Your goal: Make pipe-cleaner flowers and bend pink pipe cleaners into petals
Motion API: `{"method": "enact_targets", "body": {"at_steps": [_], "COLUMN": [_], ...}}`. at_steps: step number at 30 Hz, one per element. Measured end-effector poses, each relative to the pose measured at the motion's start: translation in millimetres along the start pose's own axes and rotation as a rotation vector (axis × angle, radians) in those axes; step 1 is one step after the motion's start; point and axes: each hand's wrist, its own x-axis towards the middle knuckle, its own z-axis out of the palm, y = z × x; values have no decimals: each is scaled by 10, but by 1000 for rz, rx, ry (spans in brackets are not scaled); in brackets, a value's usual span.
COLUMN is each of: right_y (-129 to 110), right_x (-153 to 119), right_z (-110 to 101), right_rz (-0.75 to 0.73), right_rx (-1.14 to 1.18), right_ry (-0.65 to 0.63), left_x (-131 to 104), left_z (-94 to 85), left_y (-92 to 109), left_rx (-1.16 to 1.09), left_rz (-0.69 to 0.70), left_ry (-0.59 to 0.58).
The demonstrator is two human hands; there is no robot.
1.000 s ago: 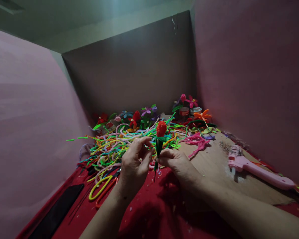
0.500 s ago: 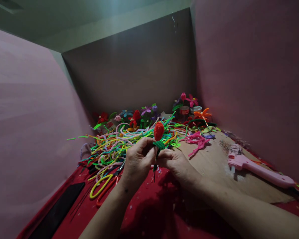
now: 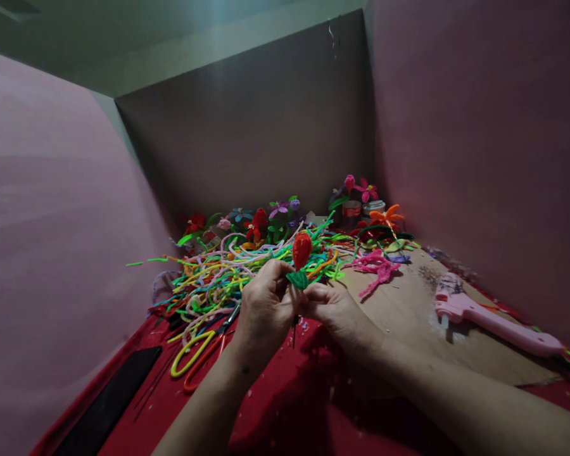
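Note:
A red pipe-cleaner flower (image 3: 302, 251) stands upright between my hands, a green leaf (image 3: 297, 279) just below its bud. My left hand (image 3: 268, 301) pinches the stem under the leaf. Fingers of my right hand (image 3: 330, 310) press together at the same stem from the other side; they hide most of it. The thin dark end of the stem (image 3: 294, 332) pokes out beneath the fingers. Behind the hands lies a heap of loose, many-coloured pipe cleaners (image 3: 223, 269).
Scissors with yellow and orange handles (image 3: 192, 354) lie left, near a black flat object (image 3: 111, 399). A pink glue gun (image 3: 494, 320) rests on cardboard (image 3: 408, 316) at right. Finished flowers (image 3: 259, 221) and a jar (image 3: 373, 208) line the back. Red cloth (image 3: 275, 411) covers the table.
The flower has turned a little in my fingers, so the green leaf now points left instead of right. Both hands stay nearly in place.

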Motion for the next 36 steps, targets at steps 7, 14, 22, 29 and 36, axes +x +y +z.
{"method": "enact_targets", "body": {"at_steps": [7, 14, 22, 29, 36], "right_y": [-24, 23, 0, 42, 26], "right_x": [-28, -7, -1, 8, -25], "right_z": [-1, -26, -10, -10, -2], "right_rz": [-18, -30, -1, -22, -54], "right_rx": [-59, -75, -31, -29, -78], "right_ry": [-15, -30, -14, -20, -40], "left_x": [0, 13, 11, 2, 22], "left_z": [-7, -7, 3, -58, -85], "left_y": [20, 66, 58, 43, -5], "left_rx": [40, 420, 329, 76, 48], "left_rz": [-9, 207, 138, 79, 117], "left_ry": [-10, 55, 24, -37, -38]}}
